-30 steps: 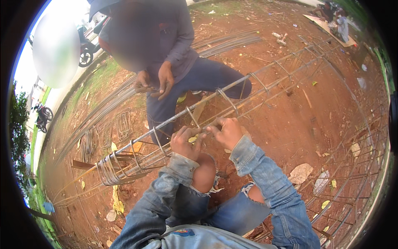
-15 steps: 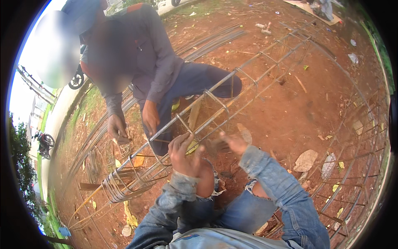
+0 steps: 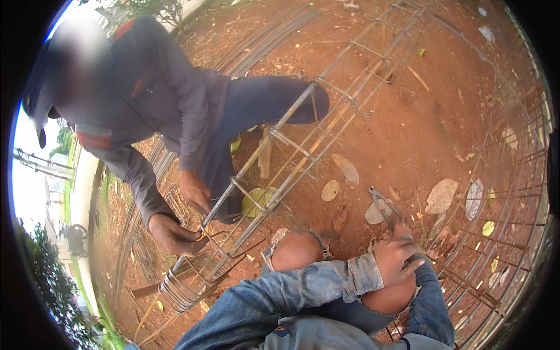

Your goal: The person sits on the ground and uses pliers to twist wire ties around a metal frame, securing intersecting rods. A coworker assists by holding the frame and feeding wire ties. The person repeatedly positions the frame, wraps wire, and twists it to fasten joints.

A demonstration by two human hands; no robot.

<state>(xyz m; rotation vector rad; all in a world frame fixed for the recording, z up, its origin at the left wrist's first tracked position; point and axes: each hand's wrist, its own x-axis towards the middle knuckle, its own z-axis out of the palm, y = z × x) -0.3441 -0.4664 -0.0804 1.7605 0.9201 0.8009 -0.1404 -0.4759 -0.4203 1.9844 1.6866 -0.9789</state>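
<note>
My right hand (image 3: 401,228) is low at the right, closed on the handles of metal pincers (image 3: 382,205) that point up and away over the red soil. Across my right wrist lies my left hand (image 3: 395,260), its fingers partly stretched and apart; it covers part of the right hand and cuff. Left of my hands, a long reinforcing-bar cage (image 3: 274,192) with square stirrups runs diagonally. A co-worker's hands (image 3: 175,233) are at its near bar, by a bunch of stirrups (image 3: 178,291) gathered at the lower left end.
The co-worker (image 3: 163,99) squats across the cage, one knee behind its bars. Another bar mesh (image 3: 496,251) stands along the right. Loose rods (image 3: 274,41) lie behind the co-worker. Dry leaves (image 3: 441,196) dot the soil close to the pincers.
Both my hands have left the cage and moved right and down; the pincers now show in my right hand. The co-worker has leaned left, with both hands now at the bar.
</note>
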